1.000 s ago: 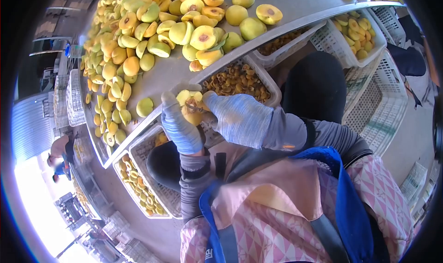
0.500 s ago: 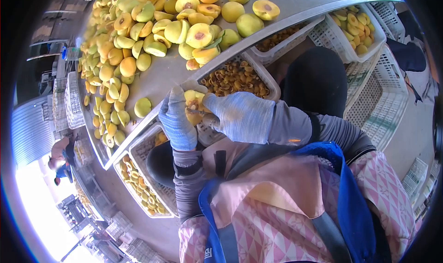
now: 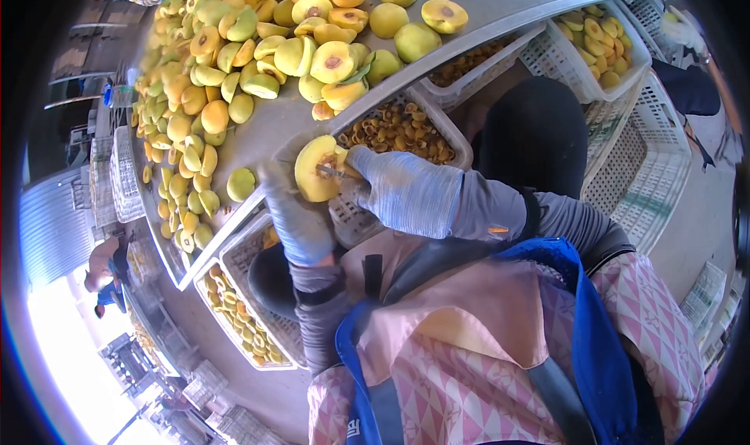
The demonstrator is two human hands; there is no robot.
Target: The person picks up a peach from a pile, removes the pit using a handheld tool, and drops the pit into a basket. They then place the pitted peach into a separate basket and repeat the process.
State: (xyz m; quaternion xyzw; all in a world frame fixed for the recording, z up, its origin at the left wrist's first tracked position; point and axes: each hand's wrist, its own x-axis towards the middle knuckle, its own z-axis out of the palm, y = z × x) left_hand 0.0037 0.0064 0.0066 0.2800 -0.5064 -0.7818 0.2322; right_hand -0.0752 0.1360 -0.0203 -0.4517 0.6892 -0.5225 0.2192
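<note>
In front of my chest is a yellow peach half (image 3: pixel 312 181), cut face towards me, with a brownish hollow at its middle. My left hand (image 3: pixel 301 222), in a pale blue knit glove and smeared by motion, is closed behind and under it. A thin metal pitting tool (image 3: pixel 328 170) reaches into the hollow. My right hand (image 3: pixel 410 191), gloved alike, is closed on the tool's other end, its handle mostly hidden. Just beyond my hands, a white crate (image 3: pixel 462 150) under the table edge holds brown pits and scraps.
Peach halves (image 3: pixel 211 70) are heaped on the metal table (image 3: pixel 301 121); its raised rim (image 3: pixel 500 42) curves across. Crates of peach halves stand at lower left (image 3: pixel 254 359) and upper right (image 3: pixel 637 85). Beside my knee is a stained white crate (image 3: pixel 660 187). Another person's gloved hand (image 3: pixel 681 31) shows far right.
The peach half has turned so its cut face shows more fully, and my left hand has shifted slightly left and down. My right hand stays nearly in place. Another person's glove has appeared far right.
</note>
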